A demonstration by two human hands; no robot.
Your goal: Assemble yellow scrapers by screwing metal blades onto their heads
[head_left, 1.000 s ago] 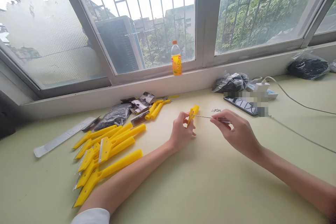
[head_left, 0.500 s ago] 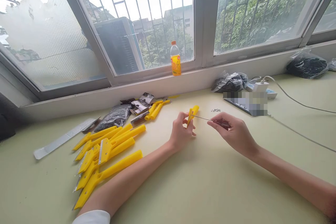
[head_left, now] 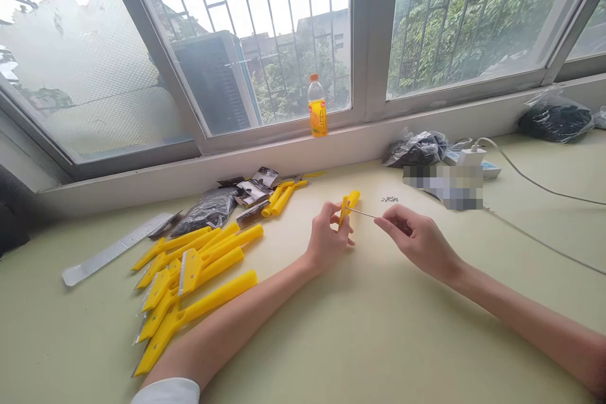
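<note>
My left hand [head_left: 327, 238] is closed around a yellow scraper [head_left: 352, 199], held up over the table with its head toward my right hand. In my right hand [head_left: 423, 237] is a thin screwdriver [head_left: 362, 212], its metal shaft pointing left and its tip at the scraper's head. My fingers hide most of its handle. Just behind my right hand lies a small cluster of silver screws [head_left: 389, 199]. Several yellow scrapers with blades, among them one on top [head_left: 190, 270], lie piled beside my left forearm.
Behind the pile are a dark plastic bag [head_left: 208, 209], black packets [head_left: 255, 190], more yellow scrapers [head_left: 283, 199] and a clear strip [head_left: 118, 251]. An orange drink bottle [head_left: 317, 110] stands on the sill. Another bag [head_left: 414, 149] and a white charger [head_left: 471, 156] with cables are back right.
The fingers of my right hand have shifted slightly around the screwdriver's handle. Its tip stays at the scraper's head, and my left hand keeps its hold.
</note>
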